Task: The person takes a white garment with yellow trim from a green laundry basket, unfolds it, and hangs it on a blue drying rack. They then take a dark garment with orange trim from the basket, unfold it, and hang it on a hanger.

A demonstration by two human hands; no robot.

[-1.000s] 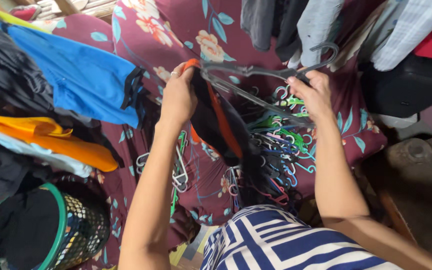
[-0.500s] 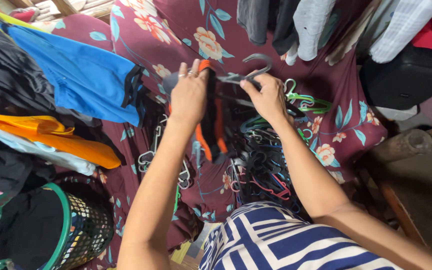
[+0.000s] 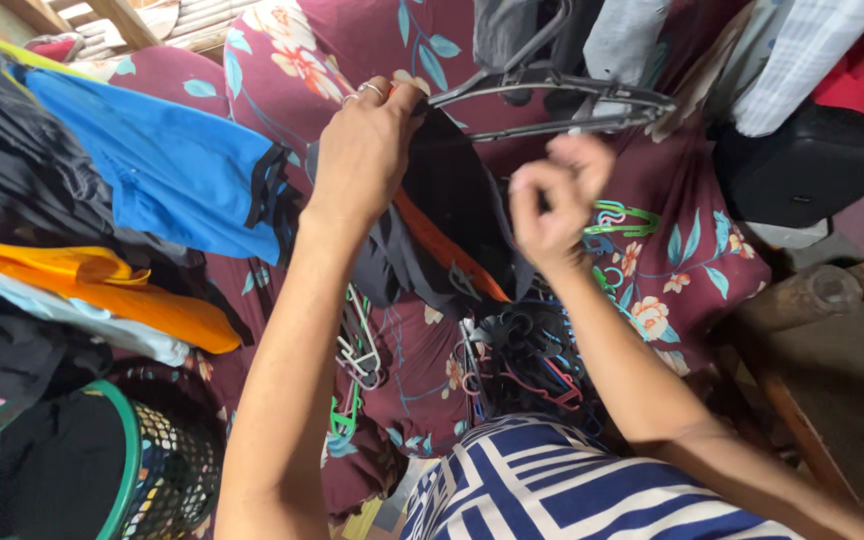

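Your left hand [image 3: 367, 150] is clamped on the top edge of one black garment with an orange stripe [image 3: 452, 230], pinching it together with the end of one dark grey hanger [image 3: 552, 95], so the garment hangs down from your fingers over the maroon floral sofa [image 3: 692, 270]. Your right hand [image 3: 557, 200] holds nothing; its fingers are loosely curled and blurred, just beside the garment and below the hanger's bar. Below both hands lies one tangled pile of plastic hangers [image 3: 532, 350] in green, blue, pink and black, too many to count. To the left, one blue garment [image 3: 167, 170] and one orange garment [image 3: 102, 285] lie over the sofa arm. One green-rimmed laundry basket [image 3: 127, 455] sits at the lower left.
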